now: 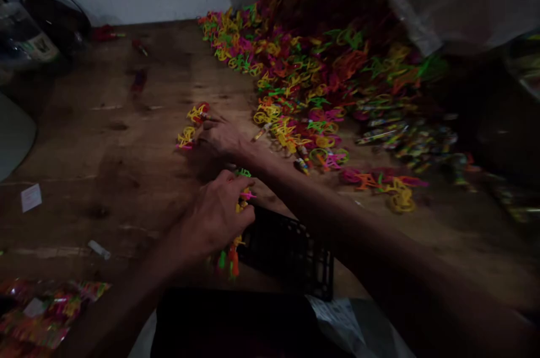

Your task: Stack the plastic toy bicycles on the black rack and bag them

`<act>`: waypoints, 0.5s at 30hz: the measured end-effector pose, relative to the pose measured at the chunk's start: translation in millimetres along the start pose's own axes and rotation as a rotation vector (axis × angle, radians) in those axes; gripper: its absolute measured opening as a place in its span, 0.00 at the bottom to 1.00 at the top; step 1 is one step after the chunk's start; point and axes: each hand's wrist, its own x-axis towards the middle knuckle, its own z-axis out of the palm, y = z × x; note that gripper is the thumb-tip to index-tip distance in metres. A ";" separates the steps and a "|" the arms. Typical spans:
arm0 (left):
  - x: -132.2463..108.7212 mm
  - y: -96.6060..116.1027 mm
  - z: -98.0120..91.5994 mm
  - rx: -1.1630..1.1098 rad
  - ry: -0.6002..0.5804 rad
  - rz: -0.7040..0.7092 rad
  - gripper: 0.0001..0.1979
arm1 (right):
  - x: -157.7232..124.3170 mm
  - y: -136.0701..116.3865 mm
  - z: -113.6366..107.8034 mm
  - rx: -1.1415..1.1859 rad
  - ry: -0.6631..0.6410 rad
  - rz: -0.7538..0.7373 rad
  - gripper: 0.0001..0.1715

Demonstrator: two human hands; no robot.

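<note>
Lower centre, the left hand [223,209] is clamped around coloured pieces [233,259], apparently bunched to prevent scattering. Above, the right hand [221,136] is beside yellow pieces [186,136], its grip too dim to tell.

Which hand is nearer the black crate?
Left. The left hand is beside the far-left corner of the black crate; the right hand is farther off, beyond that corner.
</note>
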 end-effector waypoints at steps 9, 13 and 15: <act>8.0 -10.0 -1.8 0.108 0.059 0.118 0.24 | -136.9 8.3 -42.6 0.446 0.305 0.502 0.07; 14.8 -19.0 -1.3 0.164 0.073 0.141 0.26 | -187.1 -6.6 -38.3 0.706 0.320 0.591 0.12; 16.6 -19.7 -2.8 0.162 0.086 0.169 0.29 | -203.1 -16.9 -34.2 0.727 0.329 0.589 0.14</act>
